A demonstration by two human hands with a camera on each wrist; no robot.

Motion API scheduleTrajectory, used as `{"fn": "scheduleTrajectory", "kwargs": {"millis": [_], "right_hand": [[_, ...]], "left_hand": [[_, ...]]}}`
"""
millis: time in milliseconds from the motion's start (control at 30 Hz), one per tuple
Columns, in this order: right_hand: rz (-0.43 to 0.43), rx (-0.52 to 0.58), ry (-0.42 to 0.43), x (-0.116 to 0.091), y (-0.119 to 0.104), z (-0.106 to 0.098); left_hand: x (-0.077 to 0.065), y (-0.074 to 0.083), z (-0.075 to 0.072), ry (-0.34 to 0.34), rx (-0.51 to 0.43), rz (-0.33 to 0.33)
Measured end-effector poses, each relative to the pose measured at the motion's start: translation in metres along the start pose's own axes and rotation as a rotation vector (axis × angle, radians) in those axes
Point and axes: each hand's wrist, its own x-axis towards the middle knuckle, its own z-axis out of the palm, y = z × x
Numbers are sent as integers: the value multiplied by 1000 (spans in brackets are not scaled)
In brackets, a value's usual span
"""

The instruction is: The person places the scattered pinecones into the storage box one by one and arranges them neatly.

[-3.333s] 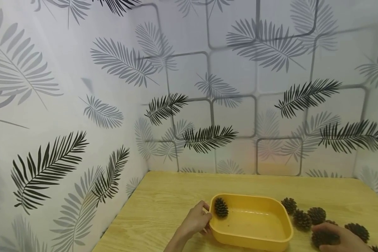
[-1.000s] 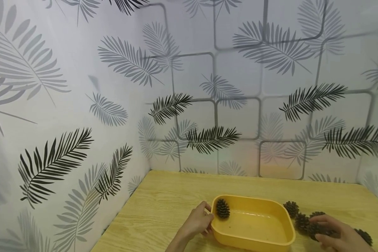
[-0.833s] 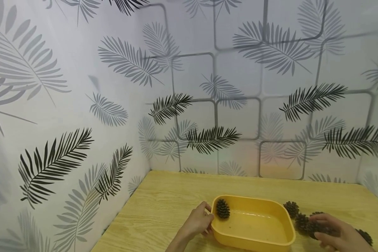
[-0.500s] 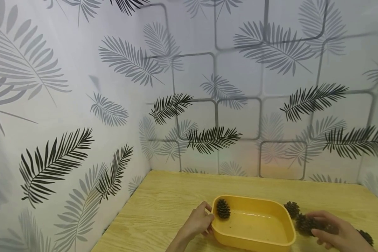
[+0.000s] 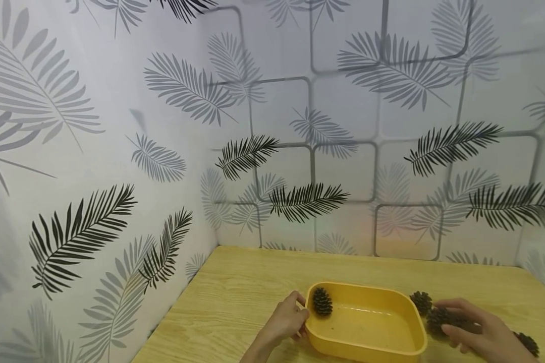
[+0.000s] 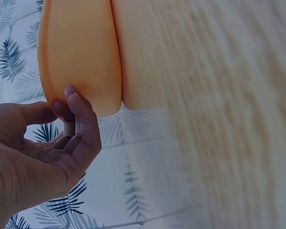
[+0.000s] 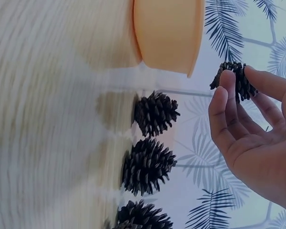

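A yellow plastic tub (image 5: 368,348) stands on the wooden table with one pine cone (image 5: 322,301) inside, at its left end. My left hand (image 5: 285,318) grips the tub's left end; the left wrist view has its curled fingers (image 6: 83,112) at the rim and outer wall. Right of the tub, my right hand (image 5: 486,327) pinches a pine cone (image 7: 233,81) between thumb and fingers, raised above the table in the right wrist view. In the head view the fingers partly hide that cone, and another dark cone (image 5: 437,321) shows at the fingertips.
More pine cones lie right of the tub: one near its back right corner (image 5: 421,302) and one beyond my right wrist (image 5: 528,344). Several stand in a row in the right wrist view, including a middle cone (image 7: 148,166). A leaf-patterned wall (image 5: 272,227) borders the table (image 5: 245,277).
My right hand has closed on a pine cone among the others and shifted left toward the tub with it. The left hand keeps its grip on the tub, and the view has turned slightly.
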Motion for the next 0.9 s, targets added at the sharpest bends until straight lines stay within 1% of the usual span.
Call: {"fn": "scheduleTrajectory", "kwargs": {"millis": [233, 300, 433, 633, 800, 900], "right_hand": [[-50, 20, 25, -1, -11, 4], [-53, 35, 26, -1, -13, 6], [-69, 68, 11, 1, -14, 8], [-129, 130, -50, 3, -13, 11], [-119, 131, -54, 4, -19, 13], [-118, 153, -66, 4, -22, 14]], "left_hand": [[0, -1, 0, -2, -4, 8], [0, -1, 0, -5, -2, 11], [0, -2, 0, -2, -1, 13], [-2, 0, 1, 5, -8, 7], [-1, -1, 1, -3, -3, 8], [0, -2, 0, -10, -5, 11]]}}
